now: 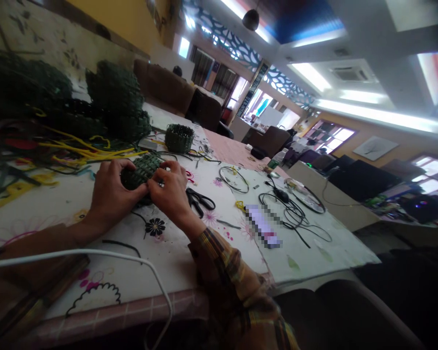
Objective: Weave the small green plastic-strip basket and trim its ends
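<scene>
Both hands are on a small dark green woven basket (pixel 143 170) lying tilted on the flower-patterned tablecloth. My left hand (pixel 111 187) wraps the basket's left side, its fingers curled over the rim and its thumb along the near side. On the right side, my right hand (pixel 171 187) pinches at the weave with thumb and fingers; whether a strand is between them is too small to tell. Black-handled scissors (pixel 200 200) rest just right of my right hand. Behind stands another small green woven basket (pixel 179 138), upright.
Large green woven baskets (pixel 115 97) are piled at the back left, with yellow strips (pixel 83 151) in front. Coiled black cable (pixel 292 209), a blurred-out flat item (pixel 263 226) and a plastic bottle (pixel 278 158) are to the right. A white cable (pixel 124 256) crosses the foreground.
</scene>
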The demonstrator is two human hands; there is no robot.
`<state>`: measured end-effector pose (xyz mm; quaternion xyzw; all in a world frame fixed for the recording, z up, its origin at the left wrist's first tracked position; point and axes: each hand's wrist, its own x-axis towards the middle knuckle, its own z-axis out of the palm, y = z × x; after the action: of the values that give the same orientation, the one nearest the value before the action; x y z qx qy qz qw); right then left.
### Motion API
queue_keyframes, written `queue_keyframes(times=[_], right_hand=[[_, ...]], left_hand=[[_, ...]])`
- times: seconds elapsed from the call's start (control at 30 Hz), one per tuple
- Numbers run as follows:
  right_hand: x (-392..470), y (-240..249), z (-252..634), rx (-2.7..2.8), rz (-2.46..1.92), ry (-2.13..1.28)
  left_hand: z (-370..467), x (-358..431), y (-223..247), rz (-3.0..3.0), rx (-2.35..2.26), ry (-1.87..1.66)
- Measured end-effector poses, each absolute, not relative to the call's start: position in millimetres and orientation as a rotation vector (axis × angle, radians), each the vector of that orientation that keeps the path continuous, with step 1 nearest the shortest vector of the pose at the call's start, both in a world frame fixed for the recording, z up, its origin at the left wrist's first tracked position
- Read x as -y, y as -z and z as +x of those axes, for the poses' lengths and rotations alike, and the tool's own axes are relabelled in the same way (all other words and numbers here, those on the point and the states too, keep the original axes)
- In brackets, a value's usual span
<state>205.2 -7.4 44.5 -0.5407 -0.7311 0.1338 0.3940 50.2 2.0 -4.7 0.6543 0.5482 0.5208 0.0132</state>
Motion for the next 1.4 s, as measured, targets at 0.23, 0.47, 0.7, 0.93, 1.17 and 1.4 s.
queue_keyframes(times=[0.23, 0.47, 0.7, 0.93, 1.17, 1.4], right_hand=[[-5.2, -42.6, 214.6, 1.794, -1.344, -0.525], [-0.1, -46.3, 212.7, 1.832, -1.422, -0.409], [-3.5, -42.6, 220.7, 1.791, -1.4, -0.53], [-12.3, -35.7, 220.0, 1.809, -1.354, -0.549], [-8.0, -40.5, 211.9, 1.855, -1.452, -0.487], [-5.0, -42.9, 207.0, 1.906, -1.523, -0.445]], left_hand=[[51.9, 1.7, 1.7, 1.988, -1.696, -1.615], [50.7, -0.9, 3.2, 2.014, -1.71, -1.602], [50.0, -1.7, 5.8, 2.048, -1.736, -1.62], [50.6, -1.1, 4.1, 2.046, -1.729, -1.609], [54.2, 1.4, 1.1, 2.045, -1.769, -1.582], [56.0, 3.2, 2.4, 2.059, -1.801, -1.564]])
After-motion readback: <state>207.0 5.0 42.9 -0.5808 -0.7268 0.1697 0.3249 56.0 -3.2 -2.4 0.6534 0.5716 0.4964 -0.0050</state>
